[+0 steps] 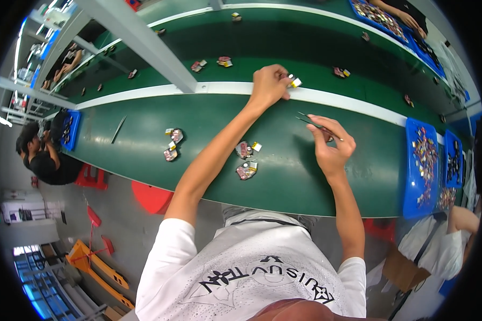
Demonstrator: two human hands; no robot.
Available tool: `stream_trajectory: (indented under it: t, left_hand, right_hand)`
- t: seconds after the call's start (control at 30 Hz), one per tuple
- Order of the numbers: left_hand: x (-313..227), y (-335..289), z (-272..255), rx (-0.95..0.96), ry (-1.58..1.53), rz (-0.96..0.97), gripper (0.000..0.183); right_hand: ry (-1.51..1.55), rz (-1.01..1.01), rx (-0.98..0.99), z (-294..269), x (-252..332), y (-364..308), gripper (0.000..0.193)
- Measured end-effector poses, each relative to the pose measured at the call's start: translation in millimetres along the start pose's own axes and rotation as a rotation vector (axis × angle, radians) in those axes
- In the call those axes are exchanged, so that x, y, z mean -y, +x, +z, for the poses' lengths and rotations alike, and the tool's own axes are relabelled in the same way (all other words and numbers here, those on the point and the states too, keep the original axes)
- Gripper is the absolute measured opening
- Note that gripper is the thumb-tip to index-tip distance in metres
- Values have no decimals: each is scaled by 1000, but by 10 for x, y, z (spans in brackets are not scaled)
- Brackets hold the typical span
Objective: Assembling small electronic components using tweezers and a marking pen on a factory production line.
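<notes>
My left hand (270, 85) reaches out over the white rail. Its fingers pinch a small electronic assembly (295, 82) with a white and yellow piece showing; the fingers cover the rest. Nearer to me, my right hand (334, 144) is closed around dark tweezers (320, 127). Their thin tips point left, a little apart, with nothing visible between them. On the green tabletop (284, 187) between my forearms lie two similar assemblies (246, 170), reddish and silver with white and yellow pieces. Left of my left forearm sit more assemblies (171, 154).
Beyond the white rail (348, 105) runs a green conveyor belt (305, 64) carrying scattered assemblies. A grey post (144, 43) rises at the rail. Spare tweezers (119, 129) lie at left. A blue tray (414, 176) full of small parts stands right. Other people work nearby.
</notes>
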State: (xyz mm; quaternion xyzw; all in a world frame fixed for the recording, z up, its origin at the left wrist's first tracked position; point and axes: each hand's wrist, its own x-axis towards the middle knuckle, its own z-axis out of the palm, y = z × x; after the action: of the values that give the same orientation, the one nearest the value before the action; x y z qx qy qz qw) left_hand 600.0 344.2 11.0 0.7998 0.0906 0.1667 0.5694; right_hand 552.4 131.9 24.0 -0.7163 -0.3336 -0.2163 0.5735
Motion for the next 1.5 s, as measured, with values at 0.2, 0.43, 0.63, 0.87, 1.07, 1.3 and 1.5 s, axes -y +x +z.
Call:
stream_trajectory:
  t: [0.2, 0.43, 0.63, 0.87, 1.07, 1.3, 1.5]
  left_hand:
    - [301, 620, -156, -123, 740, 98, 38]
    - [667, 992, -1447, 34, 1117, 33, 25]
    - [747, 1043, -1580, 64, 1085, -5, 26]
    - [661, 988, -1662, 59, 1159, -95, 19]
    - [326, 865, -1686, -18, 1150, -178, 16]
    - [31, 100, -1216, 55, 253, -210, 11]
    - [-247, -731, -574, 204, -178, -348, 13]
  right_hand:
    - [11, 9, -36, -42, -113, -46, 19]
    - [36, 2, 9, 4, -11, -30, 17]
    - [36, 19, 9, -7, -33, -54, 17]
    - [36, 39, 13, 17, -52, -56, 17]
    - [41, 60, 17, 22, -31, -64, 16]
    - [86, 174, 48, 2, -27, -80, 14]
    - [385, 548, 58, 1, 78, -36, 10]
